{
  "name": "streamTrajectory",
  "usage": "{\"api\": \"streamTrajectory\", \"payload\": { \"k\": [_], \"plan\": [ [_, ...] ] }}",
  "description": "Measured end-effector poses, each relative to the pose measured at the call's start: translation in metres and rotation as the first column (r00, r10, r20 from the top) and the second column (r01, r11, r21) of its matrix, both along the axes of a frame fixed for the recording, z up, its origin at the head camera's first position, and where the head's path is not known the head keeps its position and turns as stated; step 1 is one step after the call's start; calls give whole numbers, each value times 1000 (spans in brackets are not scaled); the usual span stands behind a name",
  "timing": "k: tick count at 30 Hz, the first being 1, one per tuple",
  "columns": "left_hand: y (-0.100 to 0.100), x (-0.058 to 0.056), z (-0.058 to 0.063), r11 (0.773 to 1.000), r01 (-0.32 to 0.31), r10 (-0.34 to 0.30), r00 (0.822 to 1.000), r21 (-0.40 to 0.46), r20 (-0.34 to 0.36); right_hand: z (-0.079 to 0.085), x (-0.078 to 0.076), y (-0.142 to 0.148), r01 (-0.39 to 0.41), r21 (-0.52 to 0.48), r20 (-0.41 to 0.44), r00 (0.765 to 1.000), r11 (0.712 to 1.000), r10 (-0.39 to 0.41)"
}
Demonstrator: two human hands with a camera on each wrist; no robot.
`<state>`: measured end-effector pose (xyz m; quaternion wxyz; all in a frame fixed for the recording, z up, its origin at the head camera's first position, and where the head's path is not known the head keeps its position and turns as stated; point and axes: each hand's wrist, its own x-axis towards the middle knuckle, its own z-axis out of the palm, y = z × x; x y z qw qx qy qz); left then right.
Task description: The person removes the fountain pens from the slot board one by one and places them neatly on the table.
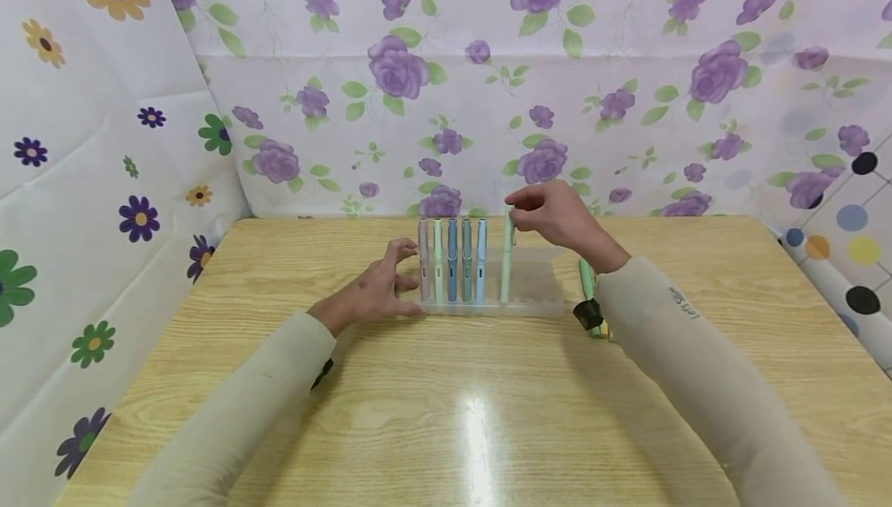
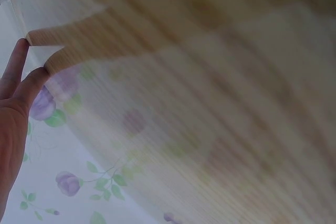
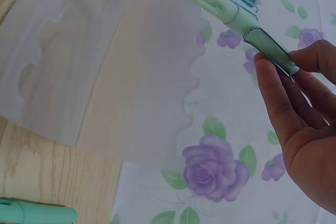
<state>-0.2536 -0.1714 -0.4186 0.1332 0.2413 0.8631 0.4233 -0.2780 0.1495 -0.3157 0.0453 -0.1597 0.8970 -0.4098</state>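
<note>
A clear pen stand (image 1: 540, 284) with scalloped edges is on the wooden table. Several capped pens stand upright in its left half: mauve (image 1: 424, 279), pale green, dark blue (image 1: 453, 279), grey-green and light blue (image 1: 481, 279). My right hand (image 1: 554, 217) pinches a light green pen (image 3: 226, 11) by the top of its cap, between thumb and fingertips. That pen hangs nearly upright over the stand, right of the light blue one, a gap between them. My left hand (image 1: 379, 286) touches the stand's left end, fingers spread; two fingertips (image 2: 39, 73) meet its edge in the left wrist view.
Right of the stand, partly under my right forearm, a green pen (image 1: 586, 279) lies on the table with a small yellow item (image 1: 605, 330) near it. Flowered cloth (image 1: 397, 66) hangs behind the table's back edge and along both sides.
</note>
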Motion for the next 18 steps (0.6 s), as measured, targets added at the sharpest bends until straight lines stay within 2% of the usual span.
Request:
{"api": "streamTrajectory", "payload": {
  "k": [12, 18],
  "plan": [
    [1, 1, 0, 1000, 6, -6, 1000, 2, -6, 4, 6, 30, 31, -68, 79, 997, 997, -25],
    [1, 0, 0, 1000, 4, -4, 1000, 4, -15, 6, 10, 46, 24, -119, 96, 995, 993, -13]
  ]
}}
